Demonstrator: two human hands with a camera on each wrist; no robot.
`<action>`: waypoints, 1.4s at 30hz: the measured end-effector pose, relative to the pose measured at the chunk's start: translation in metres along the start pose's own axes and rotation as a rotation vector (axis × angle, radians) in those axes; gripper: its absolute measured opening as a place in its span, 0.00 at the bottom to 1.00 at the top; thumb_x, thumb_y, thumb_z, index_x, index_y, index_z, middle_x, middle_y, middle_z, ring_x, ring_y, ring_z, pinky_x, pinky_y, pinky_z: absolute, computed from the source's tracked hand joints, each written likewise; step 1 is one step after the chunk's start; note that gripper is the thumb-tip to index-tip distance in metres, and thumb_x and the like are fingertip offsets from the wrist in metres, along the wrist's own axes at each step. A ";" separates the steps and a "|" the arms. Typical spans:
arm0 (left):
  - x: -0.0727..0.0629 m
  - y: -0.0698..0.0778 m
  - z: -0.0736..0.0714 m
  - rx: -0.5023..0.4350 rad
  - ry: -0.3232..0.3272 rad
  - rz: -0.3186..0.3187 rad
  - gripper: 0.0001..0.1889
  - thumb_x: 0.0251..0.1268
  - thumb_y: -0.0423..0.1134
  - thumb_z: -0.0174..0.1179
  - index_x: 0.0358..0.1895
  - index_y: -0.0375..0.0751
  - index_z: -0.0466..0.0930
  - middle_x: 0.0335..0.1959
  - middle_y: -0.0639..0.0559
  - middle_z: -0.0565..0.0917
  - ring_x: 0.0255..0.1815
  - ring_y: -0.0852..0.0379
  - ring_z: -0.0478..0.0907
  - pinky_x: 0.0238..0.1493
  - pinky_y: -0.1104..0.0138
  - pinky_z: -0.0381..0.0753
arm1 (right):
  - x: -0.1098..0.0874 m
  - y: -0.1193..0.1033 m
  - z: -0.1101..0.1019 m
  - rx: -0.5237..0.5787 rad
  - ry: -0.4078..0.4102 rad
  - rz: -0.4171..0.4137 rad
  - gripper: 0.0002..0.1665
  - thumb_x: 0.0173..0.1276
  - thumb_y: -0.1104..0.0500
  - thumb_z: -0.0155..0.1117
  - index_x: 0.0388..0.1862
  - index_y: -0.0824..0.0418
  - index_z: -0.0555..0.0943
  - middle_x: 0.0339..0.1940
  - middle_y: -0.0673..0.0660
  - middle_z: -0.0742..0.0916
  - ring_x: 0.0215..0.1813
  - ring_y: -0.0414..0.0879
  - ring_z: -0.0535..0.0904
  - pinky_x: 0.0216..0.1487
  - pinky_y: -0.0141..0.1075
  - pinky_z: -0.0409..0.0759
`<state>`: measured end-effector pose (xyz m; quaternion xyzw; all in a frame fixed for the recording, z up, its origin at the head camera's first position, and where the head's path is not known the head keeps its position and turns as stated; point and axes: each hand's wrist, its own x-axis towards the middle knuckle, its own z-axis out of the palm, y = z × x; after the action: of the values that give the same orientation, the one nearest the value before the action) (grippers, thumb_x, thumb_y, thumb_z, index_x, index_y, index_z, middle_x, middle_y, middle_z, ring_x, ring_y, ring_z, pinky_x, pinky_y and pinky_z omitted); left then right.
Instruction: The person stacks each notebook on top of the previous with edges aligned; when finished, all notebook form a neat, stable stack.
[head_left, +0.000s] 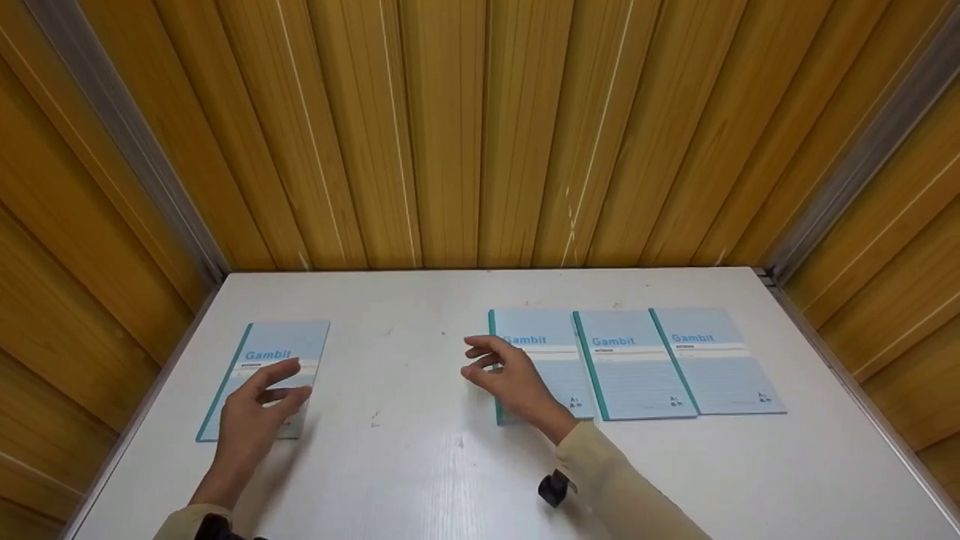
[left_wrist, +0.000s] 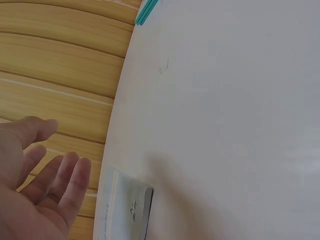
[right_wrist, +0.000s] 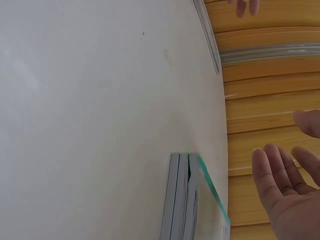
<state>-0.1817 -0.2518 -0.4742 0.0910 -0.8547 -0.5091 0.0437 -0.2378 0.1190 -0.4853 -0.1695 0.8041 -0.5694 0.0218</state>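
My left hand hovers over a light blue notebook with a green spine, on the left of the white table. Its fingers are loosely bent with a gap to the thumb, and it holds nothing. Three similar notebooks lie side by side on the right: a left one, a middle one and a right one. Over the left edge of the first of these is my right hand, its fingers relaxed and apart from the thumb. In the right wrist view, several stacked notebook edges show below that hand.
Yellow wood-look panels stand behind the table and on both sides. A grey metal post rises at the back left corner, another at the back right. Bare white tabletop lies between the left notebook and the right-hand row.
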 end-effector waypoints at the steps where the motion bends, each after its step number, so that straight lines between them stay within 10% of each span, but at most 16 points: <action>1: 0.001 -0.002 -0.004 0.004 0.009 -0.006 0.29 0.76 0.44 0.68 0.76 0.44 0.74 0.74 0.44 0.76 0.65 0.44 0.78 0.50 0.79 0.77 | 0.002 -0.002 0.004 0.007 -0.008 -0.005 0.27 0.76 0.56 0.71 0.71 0.59 0.79 0.61 0.63 0.85 0.59 0.50 0.83 0.62 0.45 0.82; 12: 0.009 -0.023 -0.051 0.042 0.109 -0.103 0.32 0.77 0.42 0.66 0.80 0.43 0.69 0.76 0.40 0.73 0.68 0.42 0.74 0.50 0.80 0.73 | 0.024 -0.019 0.051 0.037 -0.079 0.002 0.26 0.75 0.55 0.72 0.69 0.57 0.80 0.58 0.59 0.86 0.56 0.47 0.84 0.59 0.44 0.83; 22: 0.018 -0.047 -0.076 0.029 0.136 -0.179 0.36 0.75 0.42 0.68 0.81 0.40 0.65 0.80 0.36 0.66 0.80 0.34 0.60 0.75 0.37 0.62 | 0.031 -0.024 0.097 0.094 -0.138 0.091 0.27 0.74 0.56 0.74 0.69 0.57 0.81 0.57 0.56 0.86 0.55 0.42 0.83 0.56 0.37 0.83; 42: 0.028 -0.086 -0.091 0.056 0.046 -0.273 0.48 0.65 0.44 0.77 0.83 0.37 0.60 0.80 0.29 0.62 0.73 0.25 0.65 0.74 0.38 0.66 | 0.032 -0.039 0.178 0.225 -0.147 0.208 0.28 0.67 0.61 0.79 0.65 0.56 0.82 0.48 0.46 0.86 0.48 0.37 0.83 0.54 0.33 0.82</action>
<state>-0.1847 -0.3758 -0.5063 0.2193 -0.8471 -0.4840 -0.0087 -0.2180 -0.0636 -0.5064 -0.1231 0.7448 -0.6364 0.1584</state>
